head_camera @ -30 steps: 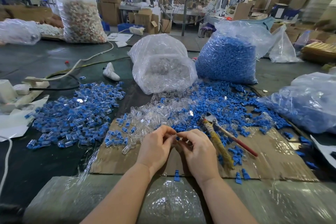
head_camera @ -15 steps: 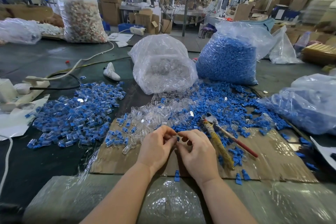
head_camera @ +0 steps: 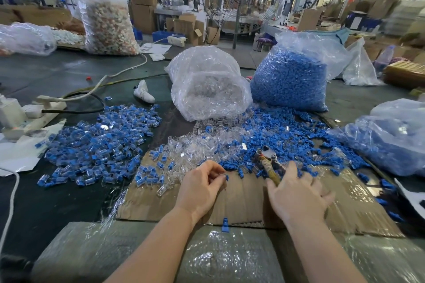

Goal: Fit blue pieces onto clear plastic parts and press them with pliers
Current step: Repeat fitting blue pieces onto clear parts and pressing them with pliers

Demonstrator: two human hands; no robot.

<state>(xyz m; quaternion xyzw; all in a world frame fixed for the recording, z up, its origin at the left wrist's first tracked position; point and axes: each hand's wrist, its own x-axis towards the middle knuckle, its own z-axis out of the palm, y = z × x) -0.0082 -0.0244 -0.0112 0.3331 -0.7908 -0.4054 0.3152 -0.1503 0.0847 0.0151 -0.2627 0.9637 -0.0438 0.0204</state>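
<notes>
My left hand [head_camera: 202, 187], at centre frame, pinches one fitted unit [head_camera: 226, 177] between curled fingertips; only its blue tip shows, so I cannot tell how fully the blue piece is seated. My right hand [head_camera: 299, 193], at lower right of centre, lies with fingers spread wide over the handles of the pliers [head_camera: 269, 163], touching them but not yet closed round them. The plier head points toward the upper part of the frame, resting among loose blue pieces [head_camera: 276, 135].

Progress, as I judge it: the fitting step for this unit is done; the pressing step is not.

Completed stock: a large pile of assembled units [head_camera: 101, 142] at left of centre. Remaining stock: loose clear parts [head_camera: 190, 151] at centre, a bag of clear parts [head_camera: 207, 85] above them, and a full bag of blue pieces [head_camera: 289, 80] at upper right of centre. Much work remains.
</notes>
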